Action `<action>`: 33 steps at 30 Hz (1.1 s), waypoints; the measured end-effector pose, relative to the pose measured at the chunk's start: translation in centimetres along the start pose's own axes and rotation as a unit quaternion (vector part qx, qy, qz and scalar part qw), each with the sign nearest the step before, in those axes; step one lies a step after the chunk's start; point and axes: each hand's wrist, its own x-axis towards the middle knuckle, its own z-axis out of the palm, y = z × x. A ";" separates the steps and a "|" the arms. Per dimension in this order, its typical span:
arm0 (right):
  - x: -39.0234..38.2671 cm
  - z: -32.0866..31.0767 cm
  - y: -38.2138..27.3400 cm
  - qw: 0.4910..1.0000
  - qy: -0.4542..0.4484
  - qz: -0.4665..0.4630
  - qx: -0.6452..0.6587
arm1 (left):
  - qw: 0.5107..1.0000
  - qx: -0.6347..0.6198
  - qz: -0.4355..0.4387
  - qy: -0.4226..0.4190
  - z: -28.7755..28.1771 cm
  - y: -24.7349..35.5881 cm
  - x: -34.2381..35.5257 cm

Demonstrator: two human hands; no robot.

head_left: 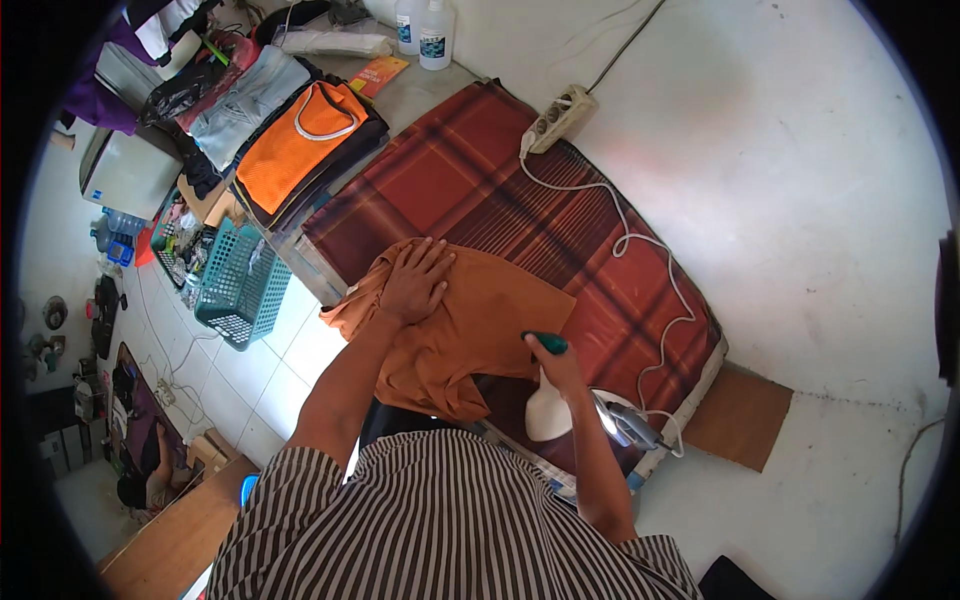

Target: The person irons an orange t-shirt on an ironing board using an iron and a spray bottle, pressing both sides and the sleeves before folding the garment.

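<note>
The largest thing before you is the red plaid-covered desk (420, 190), running along the wall. Beyond its left side, a green plastic basket (235, 285) sits over the tiled floor. At the desk's far left is a stack of folded clothes (285, 155), an orange piece on top; you can't tell from here whether they belong to the finished share.

The brown garment (500, 290) lies in front of you near the desk's middle, its near edge close to your body. By the look of it, you are partway at best: the part toward the right lies fairly flat, while the left and near parts are bunched and creased, so most of the smoothing seems left. The iron (622, 422) rests at the near right corner, partly behind your right forearm, with no hand on it; its cord runs to the power strip (560, 118) by the wall.

Your left hand (415, 288) lies palm down on the garment, fingers extended and slightly spread, pressing rather than gripping. Your right hand (564, 372) has its fingers wrapped round the neck of a white bottle with a green top (547, 415), apparently a sprayer, just beside the garment's right part.
</note>
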 end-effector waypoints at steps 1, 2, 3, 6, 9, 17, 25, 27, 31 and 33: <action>-0.2 -0.5 0.4 1.000 0.001 0.001 0.000 | 1.000 0.007 -0.006 -0.002 -0.1 0.1 0.0; -0.3 -1.2 0.7 0.999 0.012 0.010 -0.033 | 1.000 0.013 -0.012 -0.003 -0.2 0.2 0.0; -0.4 -1.9 1.3 0.997 0.024 0.020 -0.066 | 1.000 0.011 -0.011 -0.006 -0.2 0.3 0.0; 0.8 -3.7 1.6 0.996 0.082 0.026 -0.029 | 1.000 0.011 -0.014 -0.008 -0.3 0.3 0.2; 2.5 -4.0 0.1 0.996 0.091 -0.010 -0.009 | 1.000 0.021 -0.014 -0.001 -0.3 0.4 0.3; 7.9 -5.8 -11.2 0.977 0.093 -0.179 -0.062 | 1.000 0.010 -0.012 0.012 -0.3 0.2 -0.2; 14.4 -8.1 -16.3 0.880 0.237 -0.400 -0.100 | 0.999 0.042 -0.016 0.001 0.0 0.8 0.7; 14.1 -8.5 -15.7 0.878 0.223 -0.406 -0.122 | 0.999 0.040 -0.013 0.005 0.0 0.8 0.8; 10.3 -11.0 -13.4 0.826 0.191 -0.463 -0.260 | 0.999 0.039 -0.015 -0.001 0.5 0.7 0.8; 7.1 -15.0 -9.8 0.781 0.141 -0.415 -0.445 | 0.999 0.040 -0.017 0.003 0.6 0.4 0.6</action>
